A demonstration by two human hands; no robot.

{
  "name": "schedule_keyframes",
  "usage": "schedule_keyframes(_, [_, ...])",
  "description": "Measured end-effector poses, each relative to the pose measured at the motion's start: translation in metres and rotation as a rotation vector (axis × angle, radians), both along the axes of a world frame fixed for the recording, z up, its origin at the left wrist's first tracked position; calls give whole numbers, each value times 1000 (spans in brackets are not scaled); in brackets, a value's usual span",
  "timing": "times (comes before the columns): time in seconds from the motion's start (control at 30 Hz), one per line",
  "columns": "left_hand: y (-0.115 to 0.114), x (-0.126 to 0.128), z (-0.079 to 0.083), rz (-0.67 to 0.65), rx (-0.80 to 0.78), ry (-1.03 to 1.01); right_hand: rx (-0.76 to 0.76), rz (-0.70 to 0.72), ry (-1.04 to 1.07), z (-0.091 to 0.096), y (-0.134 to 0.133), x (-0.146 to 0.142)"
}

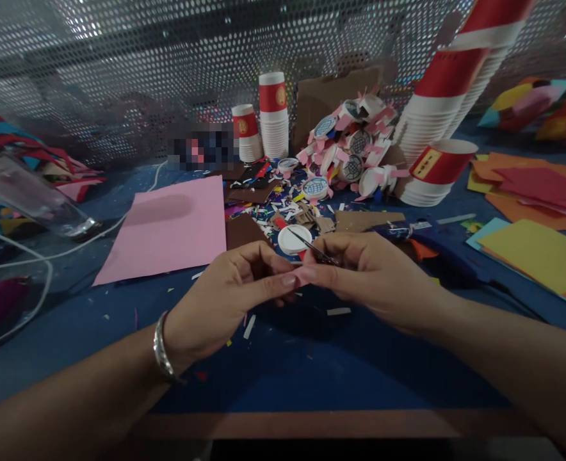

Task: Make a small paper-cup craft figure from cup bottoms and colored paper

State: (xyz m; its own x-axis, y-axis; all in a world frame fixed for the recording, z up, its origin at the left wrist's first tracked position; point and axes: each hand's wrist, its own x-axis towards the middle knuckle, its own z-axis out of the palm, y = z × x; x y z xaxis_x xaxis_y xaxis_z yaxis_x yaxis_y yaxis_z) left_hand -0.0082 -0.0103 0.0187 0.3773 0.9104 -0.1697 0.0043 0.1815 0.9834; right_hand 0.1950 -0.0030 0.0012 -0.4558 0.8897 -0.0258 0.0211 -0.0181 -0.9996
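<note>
Between both thumbs and fingertips a small piece of pink paper [303, 274] is pinched, just above the table's near part. My left hand [237, 282] grips its left side, fingers curled underneath. My right hand [383, 275] is closed on the right side of the same piece and also carries a pair of scissors [325, 256], whose thin dark blades point up and to the left; the handles are hidden in the palm. Just beyond the fingertips lies a white round paper disc [290, 239] with red strips, and the blade tips overlap it in view.
A pink sheet [168, 230] lies left, near a drinking glass [38, 192] and white cable. A pile of paper-cup turtles [345, 147], paper scraps and stacked red-and-white cups [273, 115] stand behind. At right are a blue glue gun [449, 246] and coloured sheets [537, 256].
</note>
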Motion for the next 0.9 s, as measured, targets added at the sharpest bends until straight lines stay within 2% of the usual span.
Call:
schedule_keyframes(0.1, [0,1,1,34,-204,-130,-16,-4,42,0,-1,1])
schedule_keyframes(0.17, [0,1,2,58,-283,-192,-19,3,59,0,-1,0])
schedule_keyframes(0.43, [0,2,4,113,-365,-271,54,25,70,-1,0,-2])
schedule_keyframes(0.67, [-1,4,3,103,-382,-279,96,18,11,-1,0,-1])
schedule_keyframes(0.9, [-5,4,2,77,-187,-195,127,20,-34,-2,-1,0])
